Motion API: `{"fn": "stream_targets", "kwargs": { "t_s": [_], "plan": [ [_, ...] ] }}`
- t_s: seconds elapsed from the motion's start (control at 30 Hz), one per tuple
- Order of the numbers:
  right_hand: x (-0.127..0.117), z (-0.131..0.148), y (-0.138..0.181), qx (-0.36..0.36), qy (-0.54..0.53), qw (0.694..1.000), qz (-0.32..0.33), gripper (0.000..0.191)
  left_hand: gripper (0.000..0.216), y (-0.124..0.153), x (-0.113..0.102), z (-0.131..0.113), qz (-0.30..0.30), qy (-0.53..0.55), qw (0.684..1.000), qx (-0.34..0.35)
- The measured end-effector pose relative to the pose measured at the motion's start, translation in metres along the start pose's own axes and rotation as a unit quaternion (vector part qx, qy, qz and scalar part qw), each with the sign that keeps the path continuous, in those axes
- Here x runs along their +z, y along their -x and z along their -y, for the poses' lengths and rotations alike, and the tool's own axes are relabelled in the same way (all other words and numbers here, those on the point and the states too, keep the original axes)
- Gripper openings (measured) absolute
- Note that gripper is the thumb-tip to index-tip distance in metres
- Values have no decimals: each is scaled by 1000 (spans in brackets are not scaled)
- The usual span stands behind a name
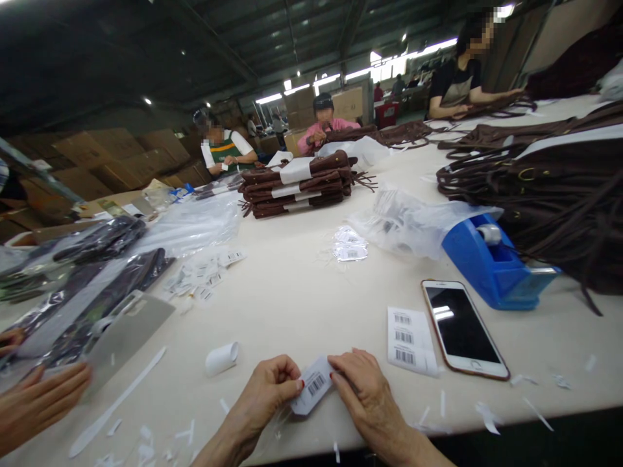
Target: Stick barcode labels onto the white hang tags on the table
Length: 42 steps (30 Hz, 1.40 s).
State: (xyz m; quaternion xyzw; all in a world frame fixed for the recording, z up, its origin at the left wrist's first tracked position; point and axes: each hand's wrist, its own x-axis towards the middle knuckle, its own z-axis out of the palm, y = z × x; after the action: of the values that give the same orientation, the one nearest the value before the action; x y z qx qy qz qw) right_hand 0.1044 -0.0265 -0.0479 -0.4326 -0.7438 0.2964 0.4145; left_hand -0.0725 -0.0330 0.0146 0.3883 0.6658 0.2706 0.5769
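A small white hang tag with a barcode (pixel 315 386) is between my two hands, just above the front edge of the table. My left hand (pixel 265 392) pinches its left side between thumb and fingers. On the tag's right edge, my right hand (pixel 367 389) grips with thumb and bent fingers; part of that grip is hidden behind the hand. To the right lies a sheet of barcode stickers (pixel 411 342), beside a white phone (pixel 464 331). A curled roll of white paper (pixel 222 359) rests left of my left hand.
Beyond are a pile of tags (pixel 350 244), loose labels (pixel 204 275), stacked brown bundles (pixel 296 185) and a blue tape dispenser (pixel 494 263). A co-worker's hand (pixel 46 399) reaches in at left near a grey clipboard (pixel 129 331). Paper scraps litter the front edge.
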Motion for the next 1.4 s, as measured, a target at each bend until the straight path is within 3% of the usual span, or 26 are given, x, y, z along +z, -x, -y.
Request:
{"fn": "stream_targets", "kwargs": {
  "t_s": [0.3, 0.47, 0.63, 0.8, 0.9, 1.03, 1.23, 1.4],
  "plan": [
    [-2, 18, 4, 17, -90, 995, 45, 16, 22, 3, 10, -1, -8, 35, 999, 14],
    [-2, 15, 0, 126, -162, 977, 50, 21, 23, 4, 14, -1, 5, 66, 997, 26],
    [2, 18, -3, 202, -284, 932, 104, 22, 26, 3, 14, 2, 29, 98, 994, 41],
    [-3, 19, -7, 289, -348, 890, 57, 23, 30, 6, 7, 14, 77, 61, 995, 33],
    [-5, 17, -9, 316, -366, 874, 46, 23, 31, 7, 4, 23, 56, 24, 998, 7],
    [-5, 13, -9, 326, -376, 866, 43, 23, 35, 8, 2, 29, 28, 29, 999, 11],
    [-5, 11, -8, 339, -386, 857, 26, 21, 33, 11, -6, 35, 102, 30, 994, 0],
    [-4, 8, -8, 352, -397, 848, 12, 20, 27, 12, -13, 42, 106, 40, 993, 33]
  ]
}}
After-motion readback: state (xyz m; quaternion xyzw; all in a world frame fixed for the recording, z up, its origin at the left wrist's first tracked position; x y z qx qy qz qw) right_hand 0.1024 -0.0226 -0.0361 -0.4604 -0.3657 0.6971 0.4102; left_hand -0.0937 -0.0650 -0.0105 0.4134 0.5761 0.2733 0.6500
